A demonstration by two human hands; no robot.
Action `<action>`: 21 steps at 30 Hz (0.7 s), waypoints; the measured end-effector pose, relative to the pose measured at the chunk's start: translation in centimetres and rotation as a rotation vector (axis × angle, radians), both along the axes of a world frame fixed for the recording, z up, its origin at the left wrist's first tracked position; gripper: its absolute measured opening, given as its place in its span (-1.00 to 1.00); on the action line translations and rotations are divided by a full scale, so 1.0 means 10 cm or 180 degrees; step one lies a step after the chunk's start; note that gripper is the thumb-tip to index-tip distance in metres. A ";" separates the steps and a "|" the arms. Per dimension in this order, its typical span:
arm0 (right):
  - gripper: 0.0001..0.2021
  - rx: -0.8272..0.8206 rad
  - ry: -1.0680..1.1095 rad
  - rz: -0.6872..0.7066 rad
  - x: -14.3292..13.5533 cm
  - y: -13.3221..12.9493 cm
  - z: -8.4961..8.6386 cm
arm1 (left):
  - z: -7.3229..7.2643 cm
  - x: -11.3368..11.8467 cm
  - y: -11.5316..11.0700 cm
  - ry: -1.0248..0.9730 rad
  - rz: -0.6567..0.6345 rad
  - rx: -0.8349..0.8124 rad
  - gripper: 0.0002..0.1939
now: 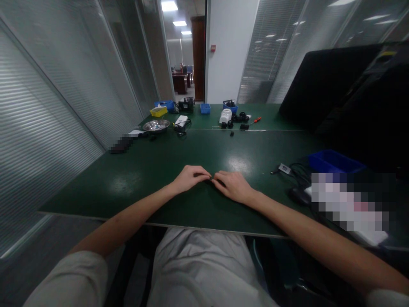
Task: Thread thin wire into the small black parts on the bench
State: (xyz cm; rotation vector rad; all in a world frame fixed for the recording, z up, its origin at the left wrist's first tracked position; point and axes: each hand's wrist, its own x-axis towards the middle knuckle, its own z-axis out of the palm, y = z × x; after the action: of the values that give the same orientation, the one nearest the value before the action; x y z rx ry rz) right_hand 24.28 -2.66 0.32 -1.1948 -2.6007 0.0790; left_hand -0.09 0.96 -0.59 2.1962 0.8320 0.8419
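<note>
Both my hands meet just above the green tabletop, in front of my body. The thumb and fingers of my left hand are pinched together at a tiny dark item, too small to name. From the other side my right hand pinches at the same spot, its fingertips almost touching those of the left. The fingertips hide most of whatever lies between them.
A metal bowl and a yellow tray stand at the back left. Farther back are a blue basket, a white device and a red-handled screwdriver. On the right lie cables, a mouse and a blue bin.
</note>
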 end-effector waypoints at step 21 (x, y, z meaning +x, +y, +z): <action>-0.69 0.0054 0.1076 0.0101 0.09 0.02 -0.01 | 0.13 0.01 -0.14 0.0518 -0.0105 0.0709 -0.71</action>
State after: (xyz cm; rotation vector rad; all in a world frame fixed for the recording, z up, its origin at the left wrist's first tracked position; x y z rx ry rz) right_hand 25.16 -2.46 0.23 -1.0328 -2.3195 0.2429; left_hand -0.01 -0.49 0.74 2.4942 0.8090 0.7795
